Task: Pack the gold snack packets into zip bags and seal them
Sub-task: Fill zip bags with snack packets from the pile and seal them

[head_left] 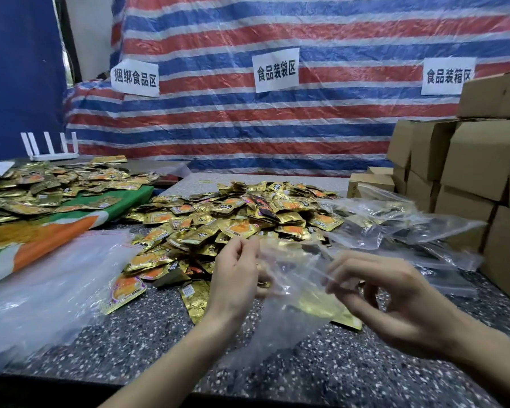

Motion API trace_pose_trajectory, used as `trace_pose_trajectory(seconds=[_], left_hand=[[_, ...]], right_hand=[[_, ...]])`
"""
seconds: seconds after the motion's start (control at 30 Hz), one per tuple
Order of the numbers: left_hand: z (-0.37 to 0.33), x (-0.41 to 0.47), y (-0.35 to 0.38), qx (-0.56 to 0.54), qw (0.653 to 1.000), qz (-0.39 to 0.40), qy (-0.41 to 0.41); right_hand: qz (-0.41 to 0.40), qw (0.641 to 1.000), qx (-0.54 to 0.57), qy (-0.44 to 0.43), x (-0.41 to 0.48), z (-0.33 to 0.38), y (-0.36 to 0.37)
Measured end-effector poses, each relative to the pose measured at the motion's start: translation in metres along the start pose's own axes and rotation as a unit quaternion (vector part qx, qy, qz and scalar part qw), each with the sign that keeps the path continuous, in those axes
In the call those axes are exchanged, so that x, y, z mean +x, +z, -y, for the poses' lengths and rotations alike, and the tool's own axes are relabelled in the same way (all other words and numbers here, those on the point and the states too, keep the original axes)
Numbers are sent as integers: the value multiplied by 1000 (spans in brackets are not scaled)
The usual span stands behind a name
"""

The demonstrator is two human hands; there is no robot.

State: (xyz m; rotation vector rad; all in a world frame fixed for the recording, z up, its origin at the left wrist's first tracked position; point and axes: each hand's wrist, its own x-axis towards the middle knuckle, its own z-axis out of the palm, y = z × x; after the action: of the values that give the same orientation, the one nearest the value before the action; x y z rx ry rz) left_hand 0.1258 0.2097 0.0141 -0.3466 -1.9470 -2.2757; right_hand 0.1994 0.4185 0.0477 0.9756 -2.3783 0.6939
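2 hands hold 1 clear zip bag [295, 278] just above the speckled desk [159, 343]; the left hand [236, 278] and right hand [395, 301] pinch its top edge, fingers clamped. Just beyond lie heaped gold snack packets [233, 219].

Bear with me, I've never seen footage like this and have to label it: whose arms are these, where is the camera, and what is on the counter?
There is no machine here. One camera sits on a person's head, looking forward and down, so the two bare arms are the wearer's own. The left hand and right hand each pinch an edge of a clear zip bag stretched between them, above the speckled counter. Gold shows through the bag; I cannot tell whether it is inside or underneath. Behind the hands lies a big pile of gold snack packets. Loose clear plastic lies at the left, and cardboard boxes are stacked at the right.
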Motion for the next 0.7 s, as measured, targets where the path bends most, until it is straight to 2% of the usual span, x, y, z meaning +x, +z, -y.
trace_pose_trajectory(seconds=[0.07, 0.1, 0.17, 0.23, 0.33, 0.4, 0.47, 0.7], left_hand=[[8, 25, -7, 105, 993, -33, 42], [14, 41, -11, 187, 979, -50, 71], [24, 74, -21, 356, 926, -56, 112], [34, 103, -29, 479, 870, -23, 115], [45, 130, -33, 582, 808, 27, 82], [52, 139, -35, 610, 787, 25, 88], [55, 142, -37, 604, 789, -5, 115], [22, 130, -46, 491, 840, -86, 216]], right_hand=[[-27, 1000, 0, 9, 0, -6, -4], [-39, 999, -4, 15, 0, -9, -7], [-46, 998, -12, 30, 1, -12, -11], [-41, 998, -11, 51, 2, -14, -15], [-30, 997, -28, 71, 4, -18, -20], [-30, 996, -53, 70, 7, -19, -23], [-34, 995, -57, 75, 10, -18, -26], [-1, 992, -74, 104, 22, -13, -21]])
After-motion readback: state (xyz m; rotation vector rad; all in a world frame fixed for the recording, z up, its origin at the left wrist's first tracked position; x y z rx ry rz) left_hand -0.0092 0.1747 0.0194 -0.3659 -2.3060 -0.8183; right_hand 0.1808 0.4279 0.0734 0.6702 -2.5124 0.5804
